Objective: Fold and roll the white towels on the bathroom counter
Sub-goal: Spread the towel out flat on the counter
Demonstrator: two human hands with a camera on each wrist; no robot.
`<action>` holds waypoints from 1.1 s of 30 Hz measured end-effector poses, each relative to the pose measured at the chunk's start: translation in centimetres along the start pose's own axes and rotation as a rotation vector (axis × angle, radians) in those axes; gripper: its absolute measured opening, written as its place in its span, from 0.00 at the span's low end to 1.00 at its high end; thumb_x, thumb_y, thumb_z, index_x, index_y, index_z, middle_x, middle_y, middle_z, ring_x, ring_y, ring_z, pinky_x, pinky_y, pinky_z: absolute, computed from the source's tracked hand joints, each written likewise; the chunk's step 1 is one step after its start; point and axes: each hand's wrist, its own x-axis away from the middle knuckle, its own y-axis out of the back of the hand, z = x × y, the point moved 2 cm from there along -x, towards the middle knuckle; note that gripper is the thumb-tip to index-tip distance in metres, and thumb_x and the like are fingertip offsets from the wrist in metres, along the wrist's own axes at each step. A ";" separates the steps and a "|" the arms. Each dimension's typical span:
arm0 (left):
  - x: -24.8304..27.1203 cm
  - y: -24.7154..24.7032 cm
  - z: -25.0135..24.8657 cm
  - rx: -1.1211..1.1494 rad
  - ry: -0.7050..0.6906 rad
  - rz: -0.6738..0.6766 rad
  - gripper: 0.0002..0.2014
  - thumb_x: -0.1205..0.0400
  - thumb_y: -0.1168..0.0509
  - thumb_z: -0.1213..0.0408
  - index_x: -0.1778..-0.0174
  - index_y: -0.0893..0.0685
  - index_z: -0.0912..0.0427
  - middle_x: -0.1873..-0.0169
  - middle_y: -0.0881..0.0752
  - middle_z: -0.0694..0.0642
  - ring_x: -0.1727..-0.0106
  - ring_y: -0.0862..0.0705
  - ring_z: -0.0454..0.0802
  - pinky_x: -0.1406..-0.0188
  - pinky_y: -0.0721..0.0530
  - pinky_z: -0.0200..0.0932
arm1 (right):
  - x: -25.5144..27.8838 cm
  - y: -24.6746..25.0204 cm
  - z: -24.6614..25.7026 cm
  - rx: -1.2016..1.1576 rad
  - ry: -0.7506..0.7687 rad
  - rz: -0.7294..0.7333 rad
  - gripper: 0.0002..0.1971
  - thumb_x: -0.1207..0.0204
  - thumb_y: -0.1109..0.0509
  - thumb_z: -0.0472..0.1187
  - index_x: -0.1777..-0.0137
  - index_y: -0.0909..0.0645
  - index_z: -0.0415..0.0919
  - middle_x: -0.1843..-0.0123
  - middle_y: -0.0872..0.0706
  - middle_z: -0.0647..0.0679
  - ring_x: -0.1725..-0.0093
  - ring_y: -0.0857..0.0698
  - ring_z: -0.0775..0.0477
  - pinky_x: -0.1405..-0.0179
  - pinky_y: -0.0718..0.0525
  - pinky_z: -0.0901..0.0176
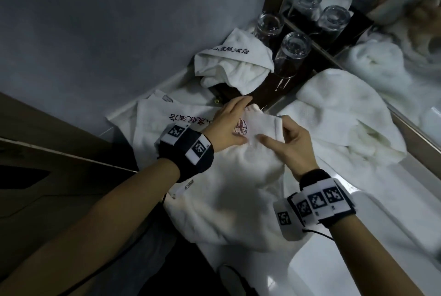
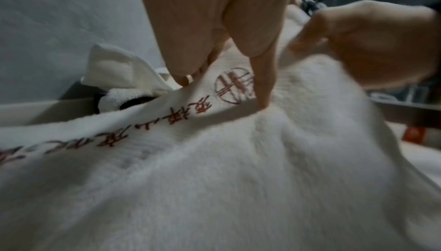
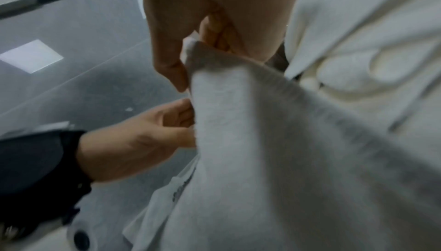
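A white towel with red embroidery (image 1: 238,188) (image 2: 238,179) (image 3: 286,160) lies spread on the white counter (image 1: 358,243), its near part hanging over the front edge. My left hand (image 1: 238,121) (image 2: 222,89) rests on it at the round red logo, with the thumb and straight fingertips pressing the cloth on either side. My right hand (image 1: 274,131) (image 3: 193,51) pinches a raised edge of the same towel between thumb and fingers, just right of the logo. The lifted flap hides what lies under it.
A crumpled towel with black lettering (image 1: 233,66) sits on a dark tray (image 1: 267,95) at the back, beside two upturned glasses (image 1: 293,52). A larger white towel (image 1: 346,116) lies heaped on the right, against the mirror (image 1: 381,21). A grey wall stands to the left.
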 end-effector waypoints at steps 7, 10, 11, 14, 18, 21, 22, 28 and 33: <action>0.1 1.9 -0.8 0.020 -0.009 0.151 0.09 0.17 0.39 0.65 0.51 0.26 0.69 0.54 0.28 0.60 0.49 0.27 0.53 0.50 0.30 0.43 | 0.5 1.4 0.4 -0.076 0.003 -0.033 0.16 0.35 0.19 0.40 0.66 0.27 0.38 0.68 0.27 0.43 0.65 0.27 0.44 0.64 0.25 0.52; 0.9 1.5 -1.4 0.161 -0.001 0.101 0.13 0.14 0.47 0.62 0.50 0.23 0.69 0.58 0.25 0.59 0.56 0.24 0.49 0.59 0.27 0.31 | 0.8 0.9 0.8 0.033 0.091 -0.018 0.13 0.38 0.21 0.46 0.60 0.19 0.41 0.56 0.20 0.44 0.55 0.21 0.44 0.52 0.22 0.46; 1.0 1.4 -1.6 0.203 0.015 0.080 0.16 0.13 0.48 0.60 0.55 0.22 0.68 0.63 0.24 0.57 0.60 0.25 0.44 0.63 0.28 0.29 | 0.9 0.7 0.9 0.041 0.112 -0.010 0.13 0.38 0.21 0.47 0.57 0.17 0.43 0.52 0.17 0.47 0.51 0.19 0.46 0.48 0.21 0.48; 0.8 1.4 -2.0 0.272 0.021 0.031 0.21 0.14 0.44 0.61 0.76 0.33 0.58 0.77 0.33 0.49 0.75 0.34 0.38 0.74 0.35 0.30 | 1.3 0.3 1.1 0.003 0.117 0.024 0.12 0.38 0.21 0.46 0.55 0.14 0.47 0.47 0.14 0.55 0.48 0.17 0.44 0.48 0.21 0.51; 0.5 2.0 -2.0 0.303 0.077 0.015 0.23 0.17 0.41 0.64 0.77 0.40 0.58 0.80 0.40 0.51 0.77 0.40 0.41 0.76 0.40 0.35 | 1.6 0.1 1.2 -0.008 0.111 0.070 0.05 0.30 0.25 0.44 0.63 0.18 0.53 0.66 0.20 0.61 0.63 0.23 0.54 0.59 0.26 0.56; 0.7 2.5 -1.9 0.286 0.094 0.050 0.18 0.19 0.39 0.66 0.76 0.28 0.64 0.79 0.33 0.56 0.76 0.35 0.42 0.75 0.37 0.34 | 1.6 0.4 1.1 -0.002 0.093 0.033 0.05 0.28 0.26 0.41 0.62 0.18 0.44 0.65 0.20 0.54 0.61 0.23 0.49 0.58 0.26 0.52; 0.9 2.5 -1.9 0.280 0.092 0.093 0.13 0.19 0.37 0.66 0.70 0.19 0.65 0.76 0.26 0.59 0.73 0.29 0.44 0.71 0.32 0.34 | 1.7 0.6 1.1 0.002 0.093 0.007 0.06 0.29 0.25 0.40 0.62 0.18 0.40 0.65 0.19 0.49 0.62 0.24 0.48 0.58 0.26 0.53; 1.6 2.5 -1.7 0.247 0.057 0.215 0.10 0.23 0.34 0.74 0.47 0.14 0.68 0.58 0.14 0.63 0.55 0.18 0.49 0.54 0.23 0.38 | 2.0 0.5 1.3 -0.102 0.052 -0.142 0.05 0.37 0.20 0.37 0.64 0.13 0.42 0.63 0.14 0.46 0.60 0.19 0.50 0.55 0.20 0.56; 1.7 2.7 -1.8 0.245 0.007 -0.097 0.10 0.19 0.36 0.66 0.56 0.15 0.71 0.71 0.22 0.57 0.69 0.27 0.38 0.69 0.32 0.26 | 2.1 0.6 1.9 -0.108 0.077 -0.131 0.02 0.30 0.24 0.42 0.60 0.12 0.44 0.59 0.11 0.45 0.56 0.16 0.45 0.48 0.18 0.50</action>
